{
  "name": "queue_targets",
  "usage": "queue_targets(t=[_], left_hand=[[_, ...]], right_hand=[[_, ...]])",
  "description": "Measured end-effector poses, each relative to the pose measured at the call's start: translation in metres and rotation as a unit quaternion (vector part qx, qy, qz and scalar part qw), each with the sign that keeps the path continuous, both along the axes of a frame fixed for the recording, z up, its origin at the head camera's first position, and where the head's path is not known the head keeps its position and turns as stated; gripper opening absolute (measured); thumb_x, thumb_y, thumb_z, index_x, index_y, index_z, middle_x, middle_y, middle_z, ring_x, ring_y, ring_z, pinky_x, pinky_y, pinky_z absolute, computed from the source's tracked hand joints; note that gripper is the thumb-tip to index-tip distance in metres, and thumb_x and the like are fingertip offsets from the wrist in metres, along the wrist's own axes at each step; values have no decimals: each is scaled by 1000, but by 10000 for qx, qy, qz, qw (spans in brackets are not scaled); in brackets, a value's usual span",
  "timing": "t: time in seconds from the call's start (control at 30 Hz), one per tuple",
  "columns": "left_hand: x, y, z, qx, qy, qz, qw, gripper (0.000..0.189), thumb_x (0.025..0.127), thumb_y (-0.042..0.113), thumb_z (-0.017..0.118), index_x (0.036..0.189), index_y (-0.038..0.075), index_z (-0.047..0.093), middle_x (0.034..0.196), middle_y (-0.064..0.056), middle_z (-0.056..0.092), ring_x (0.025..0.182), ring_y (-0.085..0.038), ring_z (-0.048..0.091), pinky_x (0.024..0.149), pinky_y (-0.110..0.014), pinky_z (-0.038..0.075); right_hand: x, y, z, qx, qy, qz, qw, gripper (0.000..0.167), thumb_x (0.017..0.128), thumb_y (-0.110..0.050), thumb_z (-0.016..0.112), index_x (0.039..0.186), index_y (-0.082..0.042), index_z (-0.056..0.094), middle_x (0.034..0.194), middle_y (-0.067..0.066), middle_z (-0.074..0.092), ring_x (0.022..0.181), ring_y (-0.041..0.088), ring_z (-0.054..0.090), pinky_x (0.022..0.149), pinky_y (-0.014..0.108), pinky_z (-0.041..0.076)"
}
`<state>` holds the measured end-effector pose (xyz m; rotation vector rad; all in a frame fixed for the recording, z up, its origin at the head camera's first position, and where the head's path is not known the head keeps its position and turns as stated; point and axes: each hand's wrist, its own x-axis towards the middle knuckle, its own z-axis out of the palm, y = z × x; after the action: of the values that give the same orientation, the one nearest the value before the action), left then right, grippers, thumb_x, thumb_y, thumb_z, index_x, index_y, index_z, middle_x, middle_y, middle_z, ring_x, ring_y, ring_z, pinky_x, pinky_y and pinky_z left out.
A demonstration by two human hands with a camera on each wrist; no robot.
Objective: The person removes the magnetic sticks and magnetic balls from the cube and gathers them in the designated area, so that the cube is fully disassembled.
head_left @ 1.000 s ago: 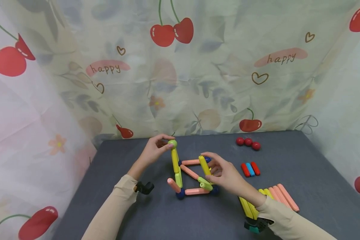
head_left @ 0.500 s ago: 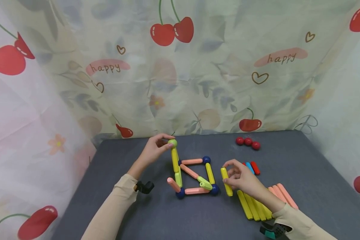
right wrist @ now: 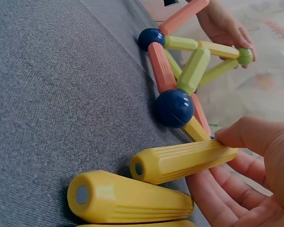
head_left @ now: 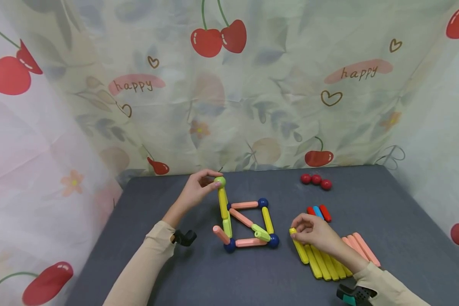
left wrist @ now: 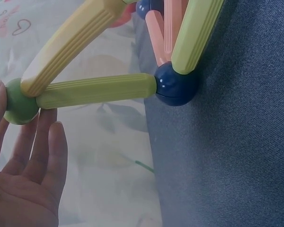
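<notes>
My left hand [head_left: 199, 188] pinches a green ball [head_left: 220, 182] at the raised corner of a magnetic rod-and-ball frame. In the left wrist view, a yellow rod [left wrist: 71, 45] and a green rod [left wrist: 97, 91] meet at that ball. The green rod runs down to a blue ball [left wrist: 176, 85]. Pink, yellow and green rods join blue balls along the frame's base; a pink rod [head_left: 221, 235] sticks up at the near left corner. My right hand [head_left: 316, 234] holds a yellow rod [head_left: 299, 248] between thumb and fingers, beside a row of yellow rods [head_left: 321, 264].
Several pink rods [head_left: 367, 248] lie right of the yellow row. Behind the right hand are two red rods [head_left: 325, 213] and a blue rod [head_left: 318, 212]. Three red balls [head_left: 316, 179] sit near the table's back edge, before a printed curtain [head_left: 237, 97].
My right hand has moved the yellow rod from above the frame's right side down and right to the yellow row. My left hand keeps its hold on the green ball.
</notes>
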<state>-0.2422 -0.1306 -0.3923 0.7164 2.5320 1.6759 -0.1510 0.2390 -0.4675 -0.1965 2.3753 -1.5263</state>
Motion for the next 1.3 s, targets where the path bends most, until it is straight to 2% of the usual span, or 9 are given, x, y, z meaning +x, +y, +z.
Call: queue_targets(t=[0.13, 0.3, 0.73, 1.07, 1.3], left_hand=[[0, 0, -1, 29, 41, -16, 10000, 30, 96, 13, 65, 123, 2, 63, 124, -19, 65, 106, -37, 67, 88, -36, 58], [-1, 0, -2, 5, -5, -8, 10000, 29, 96, 14, 65, 123, 3, 64, 125, -19, 64, 108, -38, 66, 90, -40, 57], [1, 0, -1, 10, -81, 18, 10000, 29, 96, 14, 65, 123, 3, 64, 123, -20, 64, 109, -41, 65, 90, -42, 57], [1, 0, 0, -25, -100, 68, 9999, 28, 96, 14, 65, 122, 4, 64, 125, -19, 64, 109, -38, 66, 92, -44, 57], [0, 0, 0, -7, -88, 45, 10000, 28, 96, 14, 65, 122, 4, 64, 125, -19, 64, 110, -41, 65, 92, -44, 57]], right_hand=[[-1, 1, 1, 148, 86, 50, 9998, 27, 85, -18, 77, 102, -2, 63, 85, 9, 65, 69, 18, 62, 62, 30, 55], [-2, 3, 2, 420, 185, 160, 9988, 24, 86, -19, 77, 101, -3, 65, 86, 8, 67, 72, 17, 61, 62, 28, 52], [-1, 11, -5, 1046, 203, 710, 9918, 21, 85, -25, 78, 100, -10, 74, 91, 2, 71, 79, 14, 62, 67, 24, 52], [0, 12, -4, 1103, 174, 802, 9905, 23, 84, -27, 79, 99, -11, 74, 92, 2, 72, 80, 15, 62, 68, 23, 52], [1, 14, -6, 1098, 211, 861, 9900, 23, 83, -27, 79, 99, -11, 75, 93, 2, 72, 81, 15, 63, 69, 23, 53]])
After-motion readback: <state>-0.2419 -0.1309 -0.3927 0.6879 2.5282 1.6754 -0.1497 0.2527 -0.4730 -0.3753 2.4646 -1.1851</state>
